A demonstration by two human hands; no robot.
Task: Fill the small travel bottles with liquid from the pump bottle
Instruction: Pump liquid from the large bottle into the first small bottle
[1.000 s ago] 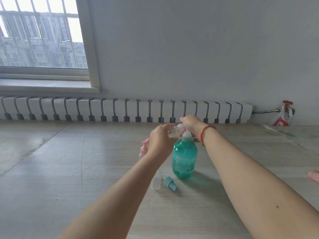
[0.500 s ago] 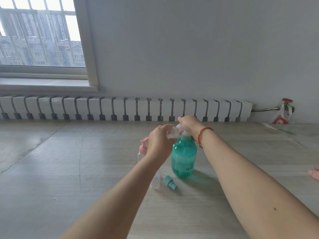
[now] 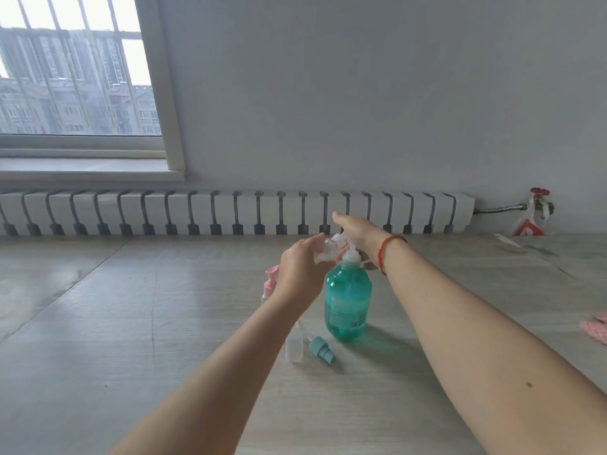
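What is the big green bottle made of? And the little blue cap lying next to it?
The green bottle looks like clear, glossy plastic: you can see through it, and it casts a green glow on the table. Glass can't be ruled out. The blue cap looks like solid matte plastic, ridged and not see-through. The table looks like pale wood or a wood-print surface, with grain lines.

a plain room in a flat: a barred window (image 3: pixel 77 67) at upper left shows apartment blocks outside, a long white radiator (image 3: pixel 236 213) runs along the grey wall (image 3: pixel 361 93), above the wood-look worktop (image 3: pixel 131 323).
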